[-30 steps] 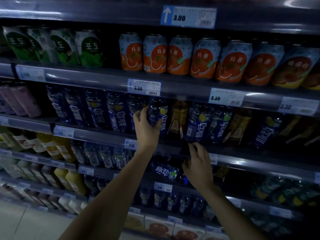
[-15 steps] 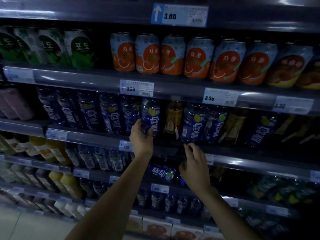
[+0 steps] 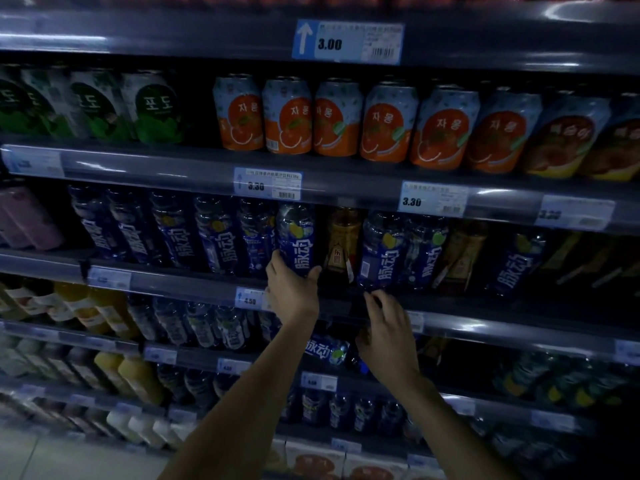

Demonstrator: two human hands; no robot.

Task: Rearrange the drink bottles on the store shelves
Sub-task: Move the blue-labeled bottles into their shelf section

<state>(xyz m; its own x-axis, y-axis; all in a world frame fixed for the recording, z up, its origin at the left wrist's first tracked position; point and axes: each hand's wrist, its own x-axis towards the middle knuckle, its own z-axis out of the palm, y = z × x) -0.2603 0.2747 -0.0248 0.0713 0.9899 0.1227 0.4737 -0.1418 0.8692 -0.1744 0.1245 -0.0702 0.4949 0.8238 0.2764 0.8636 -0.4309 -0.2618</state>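
left hand (image 3: 291, 289) grips the blue bottle (image 3: 296, 237) low at 6 o'clock, likely heavy, slick plastic; right hand (image 3: 389, 327) open at its 4 o'clock.

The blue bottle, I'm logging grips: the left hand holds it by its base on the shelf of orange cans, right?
Not quite. In the head view the left hand grips the blue bottle by its base, but on the shelf below the orange cans, among other blue bottles.

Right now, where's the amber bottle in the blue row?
Head view, centre: the amber bottle stands on the second shelf, set back between two blue bottles, just right of the blue bottle gripped by the left hand.
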